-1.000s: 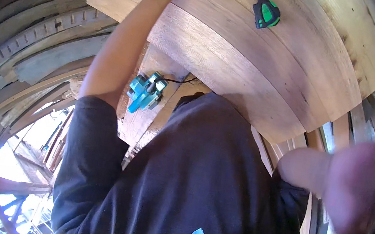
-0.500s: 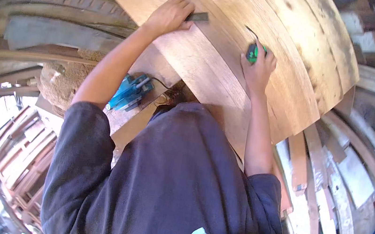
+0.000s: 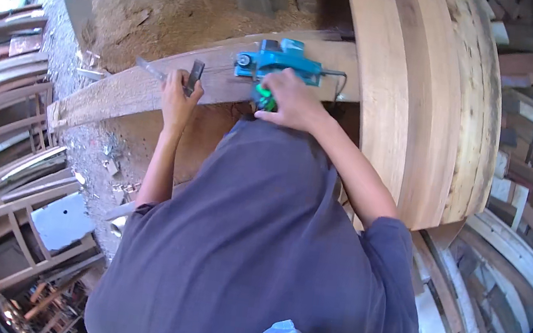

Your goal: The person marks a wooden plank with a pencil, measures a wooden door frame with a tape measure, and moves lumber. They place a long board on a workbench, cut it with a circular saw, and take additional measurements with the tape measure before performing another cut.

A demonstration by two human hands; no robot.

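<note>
Green and black, the tape measure [image 3: 266, 98] is sitting in the right hand [image 3: 294, 103], just on the near side of the blue planer [image 3: 280, 64]. The fingers of that hand are curling round it, so I am calling it gripped, but blur is hiding how tight. I am not able to tell if the tape measure is touching the planer or the wood. Over on the left, the left hand [image 3: 178, 104] is clamping the square [image 3: 195, 76] by its dark handle, and the thin shiny blade is poking out to the left. For good handling, I am wanting the square to be held just like that, by the thick part, with its blade not knocking anything. I am also wanting the right fingers to be keeping clear of the planer's underside and not catching the black cord [image 3: 341, 85], which is bending off its right end. The planer is resting on a long plank [image 3: 118, 88], and a slip might be bumping it. To the right, wide boards [image 3: 414, 118] are lying side by side. Past the plank, brown sawdust [image 3: 155, 14] is heaping up.
</note>
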